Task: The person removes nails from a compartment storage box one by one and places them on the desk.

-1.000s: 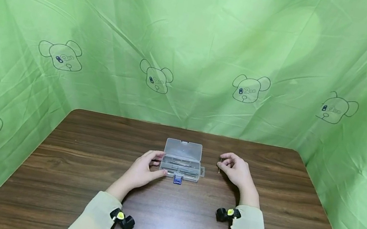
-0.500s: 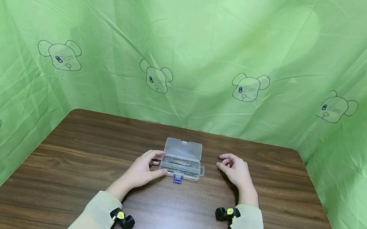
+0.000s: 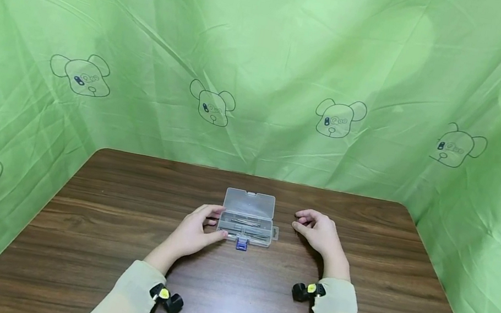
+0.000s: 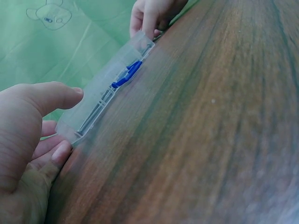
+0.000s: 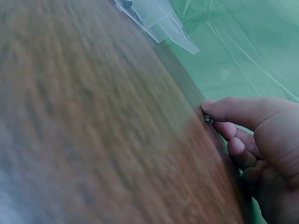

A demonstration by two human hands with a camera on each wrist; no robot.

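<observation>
- we see one clear plastic box [image 3: 247, 218] near the middle of the brown counter [image 3: 90, 240], lid open, with one blue latch [image 3: 242, 243] at its near edge.
- thin metal pins [image 3: 246, 223] lie inside the box; we cannot count them.
- our left hand [image 3: 194, 233] grips the box's left end, thumb on the near corner and fingers [image 4: 58, 151] curled against the side.
- our right hand [image 3: 319, 233] sits just right of the box, not touching it, pinching one small metal pin [image 5: 207, 120] between thumb and fingertips.
- two beige sleeves [image 3: 126, 302] each carry one black wrist camera [image 3: 304, 291].
- one green cloth [image 3: 267, 59] with cartoon bear heads hangs behind the counter.
</observation>
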